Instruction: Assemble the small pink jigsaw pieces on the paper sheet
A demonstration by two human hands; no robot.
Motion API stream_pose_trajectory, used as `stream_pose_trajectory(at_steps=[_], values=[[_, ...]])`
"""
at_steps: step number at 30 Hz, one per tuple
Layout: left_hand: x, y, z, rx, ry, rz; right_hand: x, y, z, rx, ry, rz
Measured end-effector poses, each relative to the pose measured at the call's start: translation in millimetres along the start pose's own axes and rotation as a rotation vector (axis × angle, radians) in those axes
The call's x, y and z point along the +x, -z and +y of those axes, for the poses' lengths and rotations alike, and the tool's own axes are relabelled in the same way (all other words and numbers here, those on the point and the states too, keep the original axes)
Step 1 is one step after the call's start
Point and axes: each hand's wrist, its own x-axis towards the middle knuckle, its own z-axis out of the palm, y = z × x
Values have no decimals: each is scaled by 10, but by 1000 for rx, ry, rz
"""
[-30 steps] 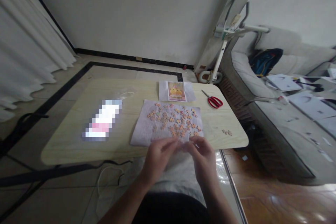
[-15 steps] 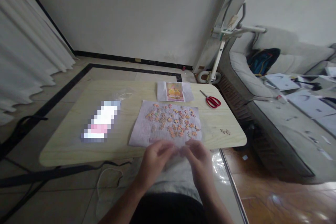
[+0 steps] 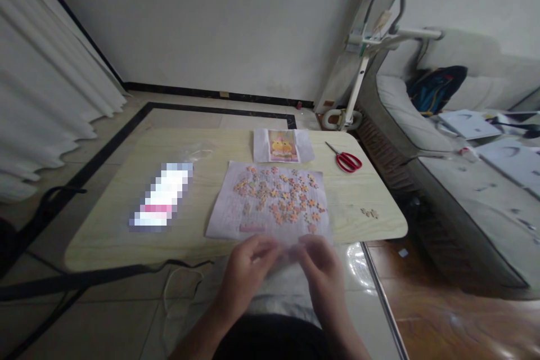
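Orange-pink jigsaw pieces (image 3: 278, 196) scattered on white paper sheet (image 3: 223, 219); left hand (image 3: 247, 270), right hand (image 3: 323, 267) near edge, fingertips pinched together, contents blurred. Risk: sleeve sweeping pieces off.

Pixelated object (image 3: 162, 201) on table (image 3: 105, 230)

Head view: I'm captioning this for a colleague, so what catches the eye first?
The scatter of small orange puzzle pieces on a pale paper sheet in the middle of the wooden table. Just below its near edge, the left hand and right hand meet fingertip to fingertip. Red-handled scissors lie at the far right corner.
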Motion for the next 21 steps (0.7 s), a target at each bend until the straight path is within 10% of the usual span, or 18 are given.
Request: stream_pose_trajectory(at_steps=[21], values=[[43,131,51,-3,54,20,189,-104,49,113,-92,-47]])
